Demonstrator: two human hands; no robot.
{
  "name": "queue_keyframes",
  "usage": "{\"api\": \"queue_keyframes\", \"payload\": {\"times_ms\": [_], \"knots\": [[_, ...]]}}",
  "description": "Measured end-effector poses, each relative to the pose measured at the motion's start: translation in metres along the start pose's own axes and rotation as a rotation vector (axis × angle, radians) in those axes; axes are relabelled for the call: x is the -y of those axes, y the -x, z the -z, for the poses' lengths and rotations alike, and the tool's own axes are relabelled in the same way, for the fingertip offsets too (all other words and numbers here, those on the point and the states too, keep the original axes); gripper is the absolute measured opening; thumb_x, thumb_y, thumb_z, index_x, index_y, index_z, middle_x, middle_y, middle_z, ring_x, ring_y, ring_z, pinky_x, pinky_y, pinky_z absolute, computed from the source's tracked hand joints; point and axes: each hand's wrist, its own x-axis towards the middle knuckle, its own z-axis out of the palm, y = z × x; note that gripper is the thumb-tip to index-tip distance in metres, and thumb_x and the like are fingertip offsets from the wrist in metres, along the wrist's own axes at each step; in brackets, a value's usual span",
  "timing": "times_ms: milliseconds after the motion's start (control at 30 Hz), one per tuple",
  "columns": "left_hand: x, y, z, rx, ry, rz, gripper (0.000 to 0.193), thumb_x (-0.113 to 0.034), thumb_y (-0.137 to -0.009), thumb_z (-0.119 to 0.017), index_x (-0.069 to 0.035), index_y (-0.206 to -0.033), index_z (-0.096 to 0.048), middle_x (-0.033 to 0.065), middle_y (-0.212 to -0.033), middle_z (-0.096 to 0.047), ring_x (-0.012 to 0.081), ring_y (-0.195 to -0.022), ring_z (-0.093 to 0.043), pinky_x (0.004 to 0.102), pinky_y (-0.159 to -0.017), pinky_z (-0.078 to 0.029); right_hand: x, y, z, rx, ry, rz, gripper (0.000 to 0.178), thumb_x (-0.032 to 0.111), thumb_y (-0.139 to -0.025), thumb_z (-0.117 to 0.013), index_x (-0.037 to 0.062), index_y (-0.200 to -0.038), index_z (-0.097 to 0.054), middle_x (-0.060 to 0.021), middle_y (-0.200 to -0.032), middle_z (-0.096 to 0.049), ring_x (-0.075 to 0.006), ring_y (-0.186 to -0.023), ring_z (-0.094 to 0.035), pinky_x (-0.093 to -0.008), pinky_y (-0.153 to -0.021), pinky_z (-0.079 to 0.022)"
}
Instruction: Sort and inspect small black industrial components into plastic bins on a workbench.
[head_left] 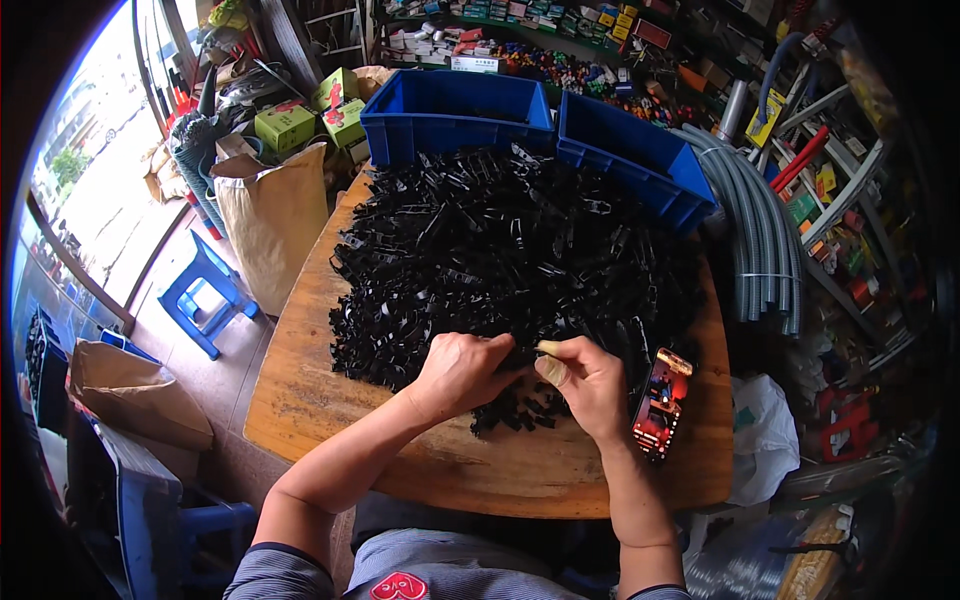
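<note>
A big heap of small black plastic parts [500,240] covers most of the wooden table [480,480]. At the heap's near edge my left hand [462,370] is closed, its fingers curled around a black plastic part [523,352] that mostly blends into the heap. Just right of it, my right hand [588,388] has its thumb and index finger pinched together, with yellowish coverings on those tips. What lies in that pinch is too small to make out. A few loose black parts [520,410] lie below the hands.
Two blue bins [455,130] [630,165] stand behind the heap. A phone with a lit screen [662,405] lies right of my right hand. Left of the table are a blue stool [207,292] and a tall paper sack [272,220]; coiled grey tubing [765,240] hangs at the right.
</note>
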Motion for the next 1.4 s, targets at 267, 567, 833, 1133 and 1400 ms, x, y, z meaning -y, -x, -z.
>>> {"api": "queue_keyframes", "payload": {"times_ms": [267, 567, 833, 1133, 1400], "knots": [[0.013, -0.002, 0.011, 0.068, -0.064, -0.214, 0.027, -0.031, -0.071, -0.068, -0.009, -0.068, -0.053, 0.0077, -0.053, -0.055, 0.0288, -0.05, -0.057, 0.0381, -0.044, -0.044, 0.002, -0.002, 0.0, 0.196, 0.208, 0.185, 0.025, 0.011, -0.085, -0.062, -0.0024, -0.106, -0.061, -0.0071, -0.081, -0.057, -0.0139, -0.063, -0.052, -0.0246, -0.057, -0.043], [0.001, 0.0, 0.011, 0.054, 0.025, -0.103, 0.029, -0.033, -0.07, -0.069, -0.009, -0.065, -0.055, 0.0092, -0.053, -0.055, 0.0301, -0.05, -0.058, 0.0392, -0.046, -0.046, 0.016, 0.0, -0.005, 0.1, 0.289, 0.337, 0.028, 0.013, -0.086, -0.061, -0.0035, -0.108, -0.06, -0.0074, -0.079, -0.054, -0.012, -0.064, -0.053, -0.0248, -0.055, -0.043], [-0.008, 0.006, 0.012, 0.258, -0.123, 0.02, 0.026, -0.031, -0.072, -0.069, -0.007, -0.074, -0.061, 0.0121, -0.056, -0.057, 0.0315, -0.055, -0.059, 0.0393, -0.05, -0.046, 0.016, 0.011, -0.009, 0.259, 1.117, 0.645, 0.036, 0.0, -0.077, -0.06, -0.0057, -0.112, -0.056, -0.0101, -0.077, -0.052, -0.0216, -0.069, -0.058, -0.0299, -0.059, -0.052], [0.019, -0.079, 0.025, 0.163, -0.084, -0.465, 0.015, -0.02, -0.077, -0.056, -0.01, -0.086, -0.064, 0.008, -0.073, -0.054, 0.0266, -0.069, -0.06, 0.0374, -0.057, -0.049, -0.026, -0.008, -0.009, 0.074, 0.845, 0.449, 0.033, 0.0, -0.074, -0.064, -0.0022, -0.106, -0.056, -0.0101, -0.09, -0.054, -0.0254, -0.078, -0.058, -0.0332, -0.069, -0.052], [0.021, -0.275, -0.002, -0.12, 0.074, -0.009, 0.045, -0.043, -0.082, -0.055, -0.003, -0.101, -0.056, 0.0202, -0.091, -0.064, 0.0333, -0.09, -0.062, 0.0445, -0.072, -0.051, -0.045, -0.007, -0.01, 0.176, 0.792, 0.466, 0.025, 0.001, -0.073, -0.065, 0.0005, -0.097, -0.056, -0.0098, -0.091, -0.054, -0.0265, -0.08, -0.058, -0.0345, -0.069, -0.051]]}}
